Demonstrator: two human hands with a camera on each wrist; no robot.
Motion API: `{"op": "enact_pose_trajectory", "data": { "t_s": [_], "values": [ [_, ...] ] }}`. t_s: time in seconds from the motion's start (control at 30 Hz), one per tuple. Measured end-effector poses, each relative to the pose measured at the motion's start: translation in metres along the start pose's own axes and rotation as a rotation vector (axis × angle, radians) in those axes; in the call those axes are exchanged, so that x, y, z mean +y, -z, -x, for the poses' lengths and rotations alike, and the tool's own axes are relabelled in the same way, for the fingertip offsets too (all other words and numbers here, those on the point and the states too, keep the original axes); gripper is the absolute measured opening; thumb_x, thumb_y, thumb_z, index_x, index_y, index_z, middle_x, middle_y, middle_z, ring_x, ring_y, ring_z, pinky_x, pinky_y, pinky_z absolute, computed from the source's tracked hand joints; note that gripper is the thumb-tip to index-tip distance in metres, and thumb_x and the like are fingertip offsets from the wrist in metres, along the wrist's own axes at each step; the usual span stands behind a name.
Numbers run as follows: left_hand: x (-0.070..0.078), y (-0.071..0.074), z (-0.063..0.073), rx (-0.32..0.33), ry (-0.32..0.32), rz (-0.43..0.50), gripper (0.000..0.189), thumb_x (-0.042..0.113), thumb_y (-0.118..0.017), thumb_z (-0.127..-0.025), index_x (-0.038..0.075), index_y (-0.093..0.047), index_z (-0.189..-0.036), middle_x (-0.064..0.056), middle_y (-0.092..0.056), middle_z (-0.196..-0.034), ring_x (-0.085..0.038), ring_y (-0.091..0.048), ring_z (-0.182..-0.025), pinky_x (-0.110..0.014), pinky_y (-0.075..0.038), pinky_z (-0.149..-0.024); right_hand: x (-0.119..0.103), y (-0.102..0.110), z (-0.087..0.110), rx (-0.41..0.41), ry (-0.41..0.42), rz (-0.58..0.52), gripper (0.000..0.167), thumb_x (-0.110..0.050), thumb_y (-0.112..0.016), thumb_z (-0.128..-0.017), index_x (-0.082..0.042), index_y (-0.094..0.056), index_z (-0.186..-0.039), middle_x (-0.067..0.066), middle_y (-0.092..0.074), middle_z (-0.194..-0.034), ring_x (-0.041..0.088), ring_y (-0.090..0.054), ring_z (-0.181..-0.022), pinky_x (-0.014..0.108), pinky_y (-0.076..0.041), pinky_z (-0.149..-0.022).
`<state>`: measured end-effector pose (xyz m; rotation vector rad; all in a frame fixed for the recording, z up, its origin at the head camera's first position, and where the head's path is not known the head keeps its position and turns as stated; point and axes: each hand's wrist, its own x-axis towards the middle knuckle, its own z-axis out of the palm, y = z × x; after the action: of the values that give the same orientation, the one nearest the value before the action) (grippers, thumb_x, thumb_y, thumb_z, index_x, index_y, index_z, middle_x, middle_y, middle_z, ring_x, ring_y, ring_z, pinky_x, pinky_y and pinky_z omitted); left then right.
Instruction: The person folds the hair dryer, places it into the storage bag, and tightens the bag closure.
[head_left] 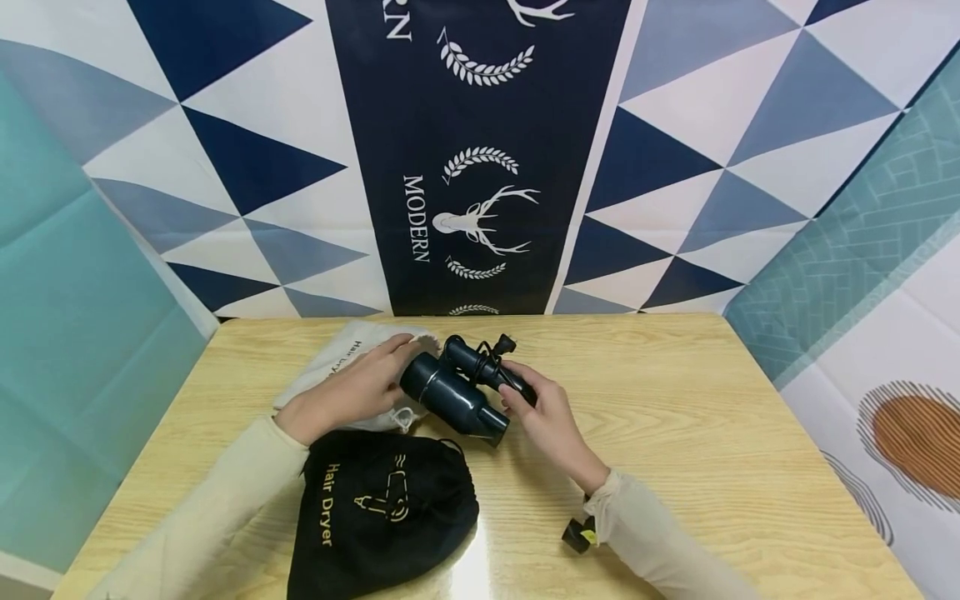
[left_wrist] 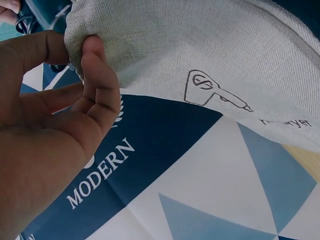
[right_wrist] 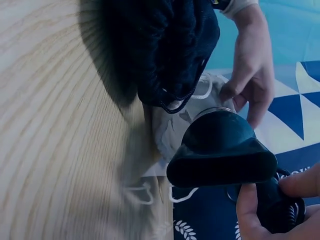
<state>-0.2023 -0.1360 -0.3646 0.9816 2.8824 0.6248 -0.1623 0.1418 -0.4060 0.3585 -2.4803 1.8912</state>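
My right hand (head_left: pixel 551 417) grips the handle of a dark hair dryer (head_left: pixel 450 396), its cord wound round the handle. The dryer's flat nozzle (right_wrist: pixel 222 167) faces the right wrist camera. With thumb and fingers, my left hand (head_left: pixel 356 387) pinches the mouth edge of a light grey drawstring bag (left_wrist: pixel 150 45) printed with a dryer outline. The dryer's rear end is right at this bag's mouth, overlapping it in the right wrist view. A white drawstring (head_left: pixel 403 418) hangs from the mouth.
A black drawstring bag (head_left: pixel 386 517) marked "Hair Dryer" lies at the front left of the wooden table (head_left: pixel 675 400). Beside the right sleeve is a small black piece (head_left: pixel 576 536) with a yellow mark. A patterned cloth wall (head_left: pixel 480 125) stands behind the table.
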Motion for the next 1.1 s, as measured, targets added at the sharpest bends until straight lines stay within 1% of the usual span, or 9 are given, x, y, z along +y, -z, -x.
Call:
{"op": "enact_pose_trajectory", "data": {
  "t_s": [0.1, 0.27, 0.37, 0.47, 0.57, 0.73, 0.83, 1.0, 1.1],
  "values": [
    [0.003, 0.0, -0.002, -0.018, 0.014, -0.007, 0.066, -0.006, -0.065, -0.085, -0.005, -0.042, -0.146, -0.024, -0.039, -0.15, -0.036, -0.049, -0.13, -0.045, -0.049, -0.1, 0.001, -0.004, -0.001, -0.014, 0.043, 0.031, 0.04, -0.007, -0.058, -0.1, -0.002, -0.055, -0.139, 0.025, -0.065, -0.105, 0.041, -0.066, -0.088, 0.041, -0.059, -0.074],
    [0.005, 0.001, -0.003, -0.04, 0.034, -0.012, 0.067, -0.004, -0.062, -0.086, -0.008, -0.036, -0.149, -0.025, -0.034, -0.154, -0.036, -0.042, -0.137, -0.046, -0.044, -0.105, 0.002, -0.008, -0.002, -0.038, 0.092, 0.104, 0.04, -0.008, -0.059, -0.1, -0.004, -0.055, -0.14, 0.023, -0.067, -0.099, 0.033, -0.069, -0.08, 0.031, -0.056, -0.067],
    [0.006, 0.0, -0.004, -0.042, 0.033, -0.006, 0.068, -0.004, -0.061, -0.086, -0.007, -0.036, -0.149, -0.026, -0.033, -0.154, -0.037, -0.041, -0.138, -0.047, -0.043, -0.106, 0.002, -0.009, -0.003, -0.042, 0.112, 0.141, 0.039, -0.008, -0.059, -0.1, -0.005, -0.056, -0.139, 0.018, -0.068, -0.099, 0.029, -0.068, -0.077, 0.026, -0.053, -0.062],
    [0.008, -0.001, -0.004, -0.038, 0.022, -0.003, 0.069, -0.004, -0.062, -0.085, -0.006, -0.037, -0.149, -0.025, -0.033, -0.154, -0.037, -0.042, -0.137, -0.048, -0.044, -0.104, 0.003, -0.011, -0.004, -0.05, 0.138, 0.175, 0.038, -0.008, -0.06, -0.099, -0.005, -0.058, -0.137, 0.014, -0.068, -0.106, 0.022, -0.066, -0.075, 0.026, -0.052, -0.061],
    [0.01, -0.003, -0.005, -0.03, -0.002, -0.002, 0.068, -0.004, -0.062, -0.085, -0.005, -0.037, -0.149, -0.024, -0.034, -0.154, -0.036, -0.044, -0.136, -0.047, -0.046, -0.103, 0.003, -0.013, -0.004, -0.052, 0.169, 0.216, 0.038, -0.008, -0.061, -0.098, -0.005, -0.06, -0.136, 0.013, -0.067, -0.114, 0.015, -0.063, -0.078, 0.027, -0.052, -0.065],
    [0.015, -0.005, -0.006, -0.007, -0.026, -0.01, 0.068, -0.003, -0.062, -0.086, -0.007, -0.037, -0.149, -0.023, -0.034, -0.154, -0.035, -0.043, -0.136, -0.046, -0.045, -0.104, 0.005, -0.017, -0.008, -0.052, 0.198, 0.251, 0.037, -0.009, -0.062, -0.098, -0.007, -0.061, -0.135, 0.013, -0.065, -0.124, 0.014, -0.062, -0.086, 0.028, -0.054, -0.073],
    [0.017, -0.006, -0.005, -0.01, -0.014, -0.012, 0.068, -0.003, -0.061, -0.087, -0.006, -0.035, -0.15, -0.022, -0.032, -0.156, -0.035, -0.041, -0.138, -0.045, -0.044, -0.105, 0.006, -0.019, -0.01, -0.052, 0.2, 0.25, 0.036, -0.009, -0.062, -0.098, -0.008, -0.062, -0.134, 0.012, -0.065, -0.124, 0.014, -0.062, -0.086, 0.028, -0.054, -0.073],
    [0.017, -0.008, -0.004, -0.039, 0.012, 0.01, 0.069, -0.001, -0.06, -0.089, -0.005, -0.031, -0.152, -0.022, -0.027, -0.158, -0.035, -0.038, -0.14, -0.044, -0.044, -0.105, 0.008, -0.02, -0.014, -0.051, 0.187, 0.24, 0.036, -0.009, -0.062, -0.099, -0.008, -0.061, -0.135, 0.012, -0.065, -0.121, 0.014, -0.063, -0.081, 0.028, -0.054, -0.068],
    [0.017, -0.008, -0.005, -0.05, 0.022, 0.01, 0.071, 0.0, -0.06, -0.089, -0.005, -0.029, -0.153, -0.023, -0.025, -0.159, -0.036, -0.037, -0.141, -0.045, -0.044, -0.105, 0.009, -0.019, -0.016, -0.048, 0.212, 0.275, 0.037, -0.008, -0.063, -0.098, -0.008, -0.061, -0.135, 0.012, -0.065, -0.124, 0.016, -0.064, -0.09, 0.031, -0.055, -0.074]
  ]
}}
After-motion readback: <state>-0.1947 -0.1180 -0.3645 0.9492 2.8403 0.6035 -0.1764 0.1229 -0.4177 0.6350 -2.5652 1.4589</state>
